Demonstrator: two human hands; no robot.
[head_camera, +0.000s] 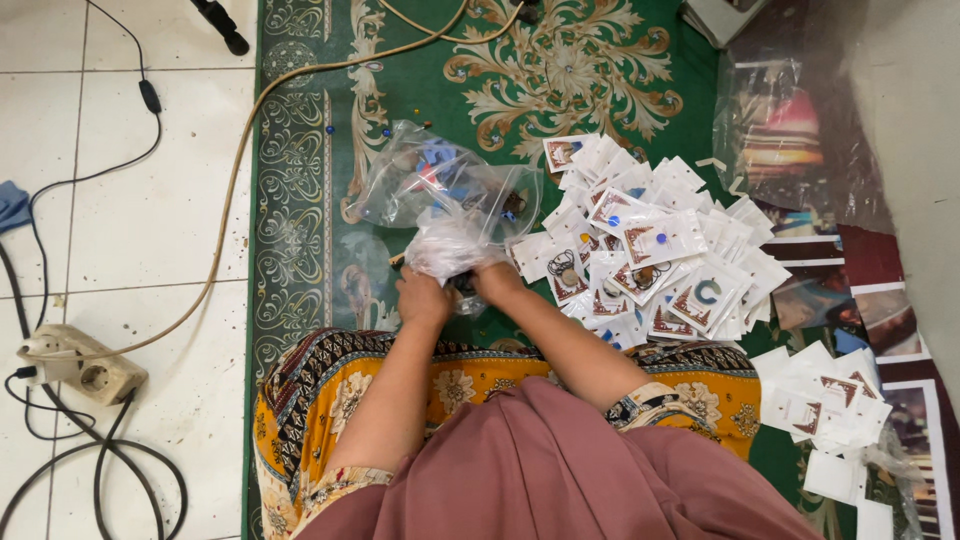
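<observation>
A: We're looking down at our two hands on the green carpet (300, 200). Our left hand (422, 298) and our right hand (497, 280) are both closed on the neck of a crumpled clear plastic bag (450, 245), just in front of our knees.

B: Fully closed?

A: Curled around the plastic, as far as we can see; the fingertips are hidden under the folds. Whether something small is pinched inside, we cannot tell.

B: And beyond that bag?

A: A second, bigger clear bag (430, 180) lies touching it, with blue and dark bits inside. To our right sits a heap of small white packets (650, 250), and another small stack (820, 400) near our right knee.

B: What could go wrong?

A: We think thin plastic could tear if we pull both ways, or the mouth could tip and spill. A few beads (384, 130) already lie loose on the patterned carpet, where they're hard to spot.

B: The cables?

A: The power strip (75, 365) sits on the tiles, well apart from us.
</observation>
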